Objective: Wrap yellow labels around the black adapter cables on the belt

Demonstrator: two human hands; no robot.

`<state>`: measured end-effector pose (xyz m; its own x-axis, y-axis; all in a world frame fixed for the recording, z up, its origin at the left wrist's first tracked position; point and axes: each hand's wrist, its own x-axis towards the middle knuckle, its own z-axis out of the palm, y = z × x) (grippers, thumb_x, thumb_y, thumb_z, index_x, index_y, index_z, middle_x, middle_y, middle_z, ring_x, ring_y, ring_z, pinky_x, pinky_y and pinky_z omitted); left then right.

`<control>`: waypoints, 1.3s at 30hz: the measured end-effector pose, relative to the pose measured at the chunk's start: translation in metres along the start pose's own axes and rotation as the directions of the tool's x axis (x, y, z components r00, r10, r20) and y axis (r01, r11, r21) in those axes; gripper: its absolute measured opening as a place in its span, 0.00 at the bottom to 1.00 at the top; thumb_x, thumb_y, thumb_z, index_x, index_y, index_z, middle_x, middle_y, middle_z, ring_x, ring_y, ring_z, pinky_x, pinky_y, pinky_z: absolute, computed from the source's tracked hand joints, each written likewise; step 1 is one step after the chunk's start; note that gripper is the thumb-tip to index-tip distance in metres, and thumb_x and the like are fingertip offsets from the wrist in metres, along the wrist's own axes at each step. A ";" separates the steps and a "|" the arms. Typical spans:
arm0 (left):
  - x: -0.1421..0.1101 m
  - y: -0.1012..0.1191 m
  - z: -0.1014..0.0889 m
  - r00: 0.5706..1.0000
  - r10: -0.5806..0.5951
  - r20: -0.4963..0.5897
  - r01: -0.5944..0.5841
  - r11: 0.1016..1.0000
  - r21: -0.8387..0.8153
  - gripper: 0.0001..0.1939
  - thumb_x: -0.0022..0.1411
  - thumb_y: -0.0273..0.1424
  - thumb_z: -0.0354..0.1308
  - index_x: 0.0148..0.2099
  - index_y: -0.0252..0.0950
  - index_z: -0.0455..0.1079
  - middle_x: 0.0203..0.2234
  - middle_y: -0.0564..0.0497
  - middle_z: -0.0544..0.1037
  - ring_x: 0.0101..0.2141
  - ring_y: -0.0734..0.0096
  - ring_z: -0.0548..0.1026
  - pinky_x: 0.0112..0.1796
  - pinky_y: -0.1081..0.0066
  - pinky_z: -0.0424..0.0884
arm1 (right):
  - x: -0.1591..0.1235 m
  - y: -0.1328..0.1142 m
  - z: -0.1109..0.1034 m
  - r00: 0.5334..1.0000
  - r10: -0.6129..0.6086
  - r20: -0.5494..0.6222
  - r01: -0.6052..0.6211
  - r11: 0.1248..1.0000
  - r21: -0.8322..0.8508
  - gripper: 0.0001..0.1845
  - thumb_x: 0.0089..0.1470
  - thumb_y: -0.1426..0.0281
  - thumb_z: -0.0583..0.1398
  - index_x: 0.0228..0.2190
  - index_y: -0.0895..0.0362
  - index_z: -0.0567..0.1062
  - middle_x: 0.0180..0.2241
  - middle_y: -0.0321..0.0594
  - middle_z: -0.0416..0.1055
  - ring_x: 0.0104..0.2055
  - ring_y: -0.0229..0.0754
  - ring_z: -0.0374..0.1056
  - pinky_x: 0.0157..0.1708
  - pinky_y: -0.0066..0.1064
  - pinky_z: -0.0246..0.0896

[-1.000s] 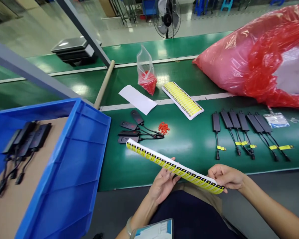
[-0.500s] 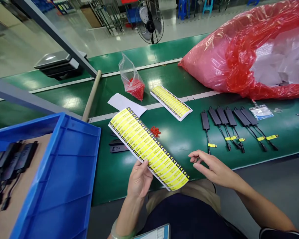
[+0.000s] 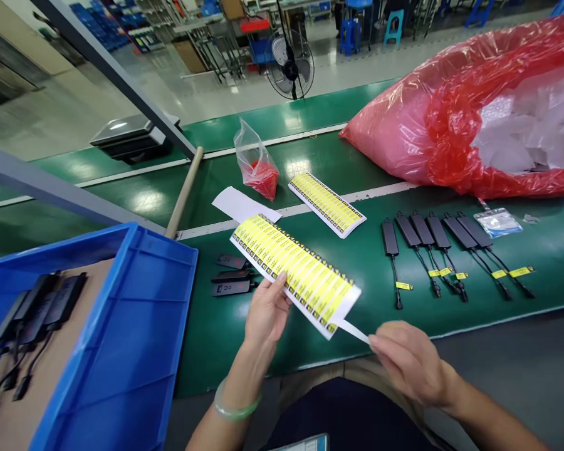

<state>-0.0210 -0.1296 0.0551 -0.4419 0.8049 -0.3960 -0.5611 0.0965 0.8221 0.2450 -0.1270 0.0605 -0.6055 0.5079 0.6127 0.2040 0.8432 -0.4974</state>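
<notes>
My left hand (image 3: 266, 314) grips a sheet of yellow warning labels (image 3: 294, 266) by its near edge, thumb on top. With fingers pinched, my right hand (image 3: 408, 360) holds the end of a narrow label strip (image 3: 354, 329), seen from its white side, its other end at the sheet's lower right corner. A bare white patch shows at that end of the sheet. Beyond the sheet's left part lie several black adapters (image 3: 230, 287), partly hidden by it. To the right, a row of black adapters (image 3: 390, 238) carries yellow labels on the cables.
A blue bin (image 3: 122, 326) with black adapters stands at left. Behind are a stack of label sheets (image 3: 328, 203), white paper (image 3: 237, 203) and a clear bag (image 3: 258, 169) of red pieces. A large red plastic bag (image 3: 404, 125) sits at right, near a badge (image 3: 498, 222).
My right hand has gone from holding the sheet's right end, to open and apart, to pinching a label strip there. My left hand has kept the sheet, which now faces up.
</notes>
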 end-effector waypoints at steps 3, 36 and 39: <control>0.042 0.010 0.012 0.994 0.101 0.047 -0.106 0.986 0.129 0.16 0.51 0.36 0.69 0.40 0.34 0.74 0.36 0.48 0.82 0.33 0.70 0.80 0.36 0.72 0.78 | -0.010 0.002 -0.007 0.978 0.151 -0.144 -0.150 0.988 0.019 0.27 0.55 0.85 0.57 0.53 0.51 0.70 0.35 0.41 0.72 0.36 0.43 0.71 0.34 0.35 0.70; 0.058 0.020 -0.130 0.755 0.165 0.634 -0.535 -0.403 0.742 0.10 0.66 0.27 0.50 0.45 0.36 0.71 0.44 0.42 0.75 0.45 0.54 0.71 0.45 0.59 0.68 | 0.022 0.019 0.046 0.492 0.833 0.253 -0.725 0.232 0.648 0.11 0.54 0.60 0.66 0.33 0.55 0.77 0.36 0.39 0.75 0.31 0.37 0.70 0.31 0.27 0.68; 0.053 0.015 -0.127 0.768 0.167 0.618 -0.522 -0.397 0.755 0.10 0.67 0.26 0.48 0.43 0.36 0.70 0.41 0.42 0.77 0.44 0.55 0.73 0.45 0.58 0.67 | 0.027 0.018 0.051 0.469 0.846 0.252 -0.694 0.177 0.698 0.12 0.53 0.60 0.66 0.36 0.54 0.76 0.46 0.43 0.72 0.38 0.40 0.71 0.31 0.28 0.68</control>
<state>-0.1419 -0.1603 -0.0054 -0.0001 0.9963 0.0861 0.9818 -0.0163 0.1893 0.1932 -0.1067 0.0368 -0.3054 0.9076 -0.2881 -0.0802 -0.3259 -0.9420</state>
